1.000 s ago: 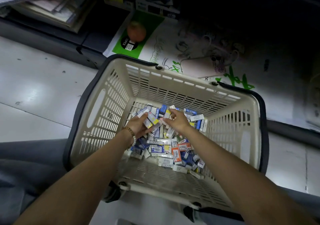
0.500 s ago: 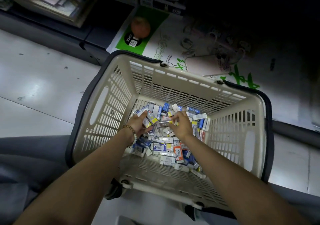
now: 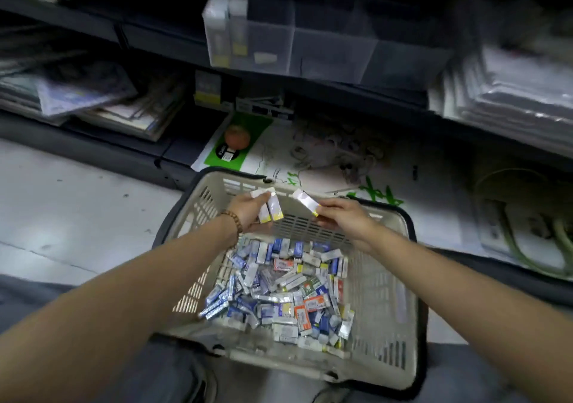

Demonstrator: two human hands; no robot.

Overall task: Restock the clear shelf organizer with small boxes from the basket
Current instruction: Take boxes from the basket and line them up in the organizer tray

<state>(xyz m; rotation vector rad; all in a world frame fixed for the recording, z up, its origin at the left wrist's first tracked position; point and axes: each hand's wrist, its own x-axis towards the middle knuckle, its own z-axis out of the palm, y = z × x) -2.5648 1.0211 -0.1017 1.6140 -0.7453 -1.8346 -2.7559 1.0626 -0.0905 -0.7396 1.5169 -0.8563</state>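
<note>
A beige plastic basket sits on the floor in front of me, its bottom covered by several small boxes in blue, white and orange. My left hand is raised over the basket's far rim and grips two white boxes with yellow ends. My right hand hovers beside it, pinching one white box with a yellow end. The clear shelf organizer stands on the shelf above, with two tall white boxes in its left compartment.
Stacked magazines fill the lower shelf at left. Plastic-wrapped packs lie on the shelf at right. An orange ball and a printed sheet with cords rest behind the basket. White tiled floor lies to the left.
Both hands have lifted out of the pile in the basket with boxes in them. The view has tilted up, bringing the clear organizer and shelves into sight.
</note>
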